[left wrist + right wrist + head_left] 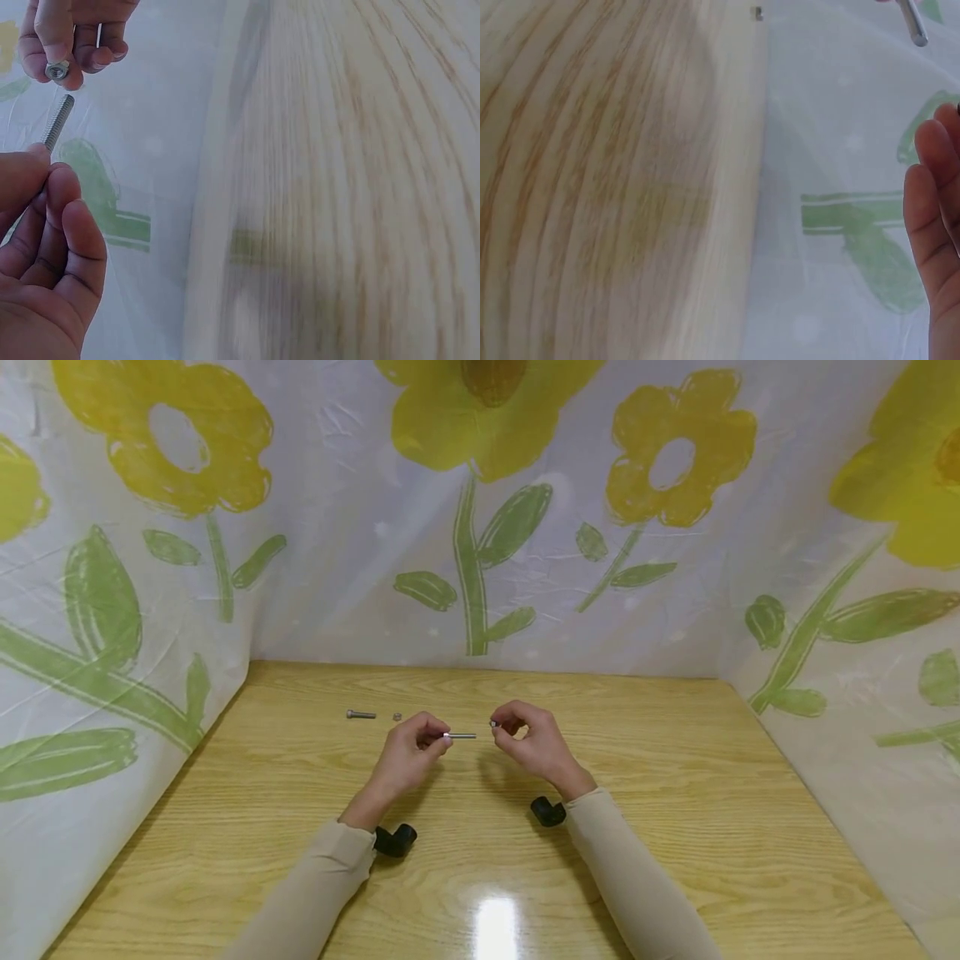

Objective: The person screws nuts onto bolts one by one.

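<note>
My left hand [407, 755] pinches a silver bolt [462, 736] by its head end, the threaded shank pointing right toward the other hand. Between thumb and fingertips, my right hand [536, 742] holds a small nut [493, 723]. In the left wrist view the hole of the nut [57, 71] faces the tip of the bolt [59, 120], with a short gap between them. Only the end of the bolt [913, 22] shows in the right wrist view, beyond the fingers of the right hand [937, 202].
On the wooden table [465, 877] a second bolt [362, 715] lies at the back left, with another nut [397, 717] just right of it. A flower-printed cloth [337, 577] hangs along the back and both sides. Black wrist devices [547, 812] sit at both sleeves.
</note>
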The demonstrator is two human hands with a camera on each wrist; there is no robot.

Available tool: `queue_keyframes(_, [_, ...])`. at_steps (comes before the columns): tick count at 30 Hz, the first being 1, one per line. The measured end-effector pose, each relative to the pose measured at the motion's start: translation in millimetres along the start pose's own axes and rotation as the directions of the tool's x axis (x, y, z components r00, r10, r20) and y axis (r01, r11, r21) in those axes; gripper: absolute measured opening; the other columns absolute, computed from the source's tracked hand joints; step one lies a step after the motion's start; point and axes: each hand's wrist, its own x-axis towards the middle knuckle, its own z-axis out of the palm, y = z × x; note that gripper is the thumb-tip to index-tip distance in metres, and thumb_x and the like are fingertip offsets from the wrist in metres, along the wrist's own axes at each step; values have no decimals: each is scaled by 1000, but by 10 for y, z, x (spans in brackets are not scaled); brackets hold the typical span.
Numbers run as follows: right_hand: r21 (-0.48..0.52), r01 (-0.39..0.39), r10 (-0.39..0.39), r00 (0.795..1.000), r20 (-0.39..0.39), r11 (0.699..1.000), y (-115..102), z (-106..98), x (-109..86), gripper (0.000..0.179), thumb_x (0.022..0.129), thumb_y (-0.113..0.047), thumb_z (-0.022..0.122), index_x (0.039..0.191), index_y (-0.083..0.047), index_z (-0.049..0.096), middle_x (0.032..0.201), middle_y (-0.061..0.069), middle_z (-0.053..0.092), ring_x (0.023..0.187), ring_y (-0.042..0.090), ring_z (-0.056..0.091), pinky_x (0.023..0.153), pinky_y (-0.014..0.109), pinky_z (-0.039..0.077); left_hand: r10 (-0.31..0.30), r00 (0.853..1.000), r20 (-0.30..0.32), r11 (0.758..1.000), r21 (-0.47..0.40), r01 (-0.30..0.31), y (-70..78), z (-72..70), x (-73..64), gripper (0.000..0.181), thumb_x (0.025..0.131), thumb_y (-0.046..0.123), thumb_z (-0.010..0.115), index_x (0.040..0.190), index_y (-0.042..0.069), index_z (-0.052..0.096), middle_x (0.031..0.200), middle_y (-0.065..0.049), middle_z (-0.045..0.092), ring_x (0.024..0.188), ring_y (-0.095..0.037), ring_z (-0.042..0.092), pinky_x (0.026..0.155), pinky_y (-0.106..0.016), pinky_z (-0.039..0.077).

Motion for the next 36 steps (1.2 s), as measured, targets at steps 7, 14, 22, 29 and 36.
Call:
queue_keyframes(7, [3, -36, 36, 999, 5, 999, -94, -30, 0, 12, 89, 1, 64, 101, 0, 66, 89, 10, 66, 75, 26, 60, 71, 44, 50, 26, 999, -24, 1000, -14, -27, 26, 32, 15, 12, 91, 7, 66, 101, 3, 65, 89, -5, 66, 76, -16, 61, 67, -27, 50])
queue_keyframes(14, [19, -27, 27, 1000, -7, 999, -455, -81, 20, 11, 88, 5, 62, 98, 4, 64, 87, 13, 65, 75, 25, 60, 71, 40, 50, 30, 999, -44, 999, -43, -32, 62, 41, 41, 12, 92, 8, 65, 102, 3, 64, 90, -4, 65, 76, -16, 61, 66, -28, 50])
queue_keyframes(22, [47, -17, 19, 999, -29, 999, -514, -65, 37, 12, 89, 3, 61, 100, 6, 64, 83, 12, 65, 73, 25, 60, 70, 41, 50, 59, 997, -59, 994, -85, -63, 116, 41, 62, 12, 91, 9, 66, 101, 3, 64, 89, -6, 64, 77, -18, 61, 65, -27, 49])
queue_keyframes(29, [73, -11, 14, 999, -44, 997, -499, -60, 37, 12, 88, 4, 62, 100, 6, 63, 84, 13, 65, 71, 25, 60, 69, 41, 50, 67, 996, -50, 994, -86, -71, 116, 74, 59, 10, 92, 10, 64, 101, 6, 65, 89, -7, 65, 77, -21, 61, 66, -27, 48])
queue_keyframes(36, [98, -24, 27, 999, -23, 995, -495, -55, 25, 11, 88, 3, 62, 98, 6, 64, 83, 14, 65, 71, 28, 61, 68, 44, 50, 55, 998, -34, 996, -70, -57, 277, 36, 13, 12, 93, 2, 61, 104, -2, 61, 92, -16, 64, 79, -30, 62, 68, -27, 50])
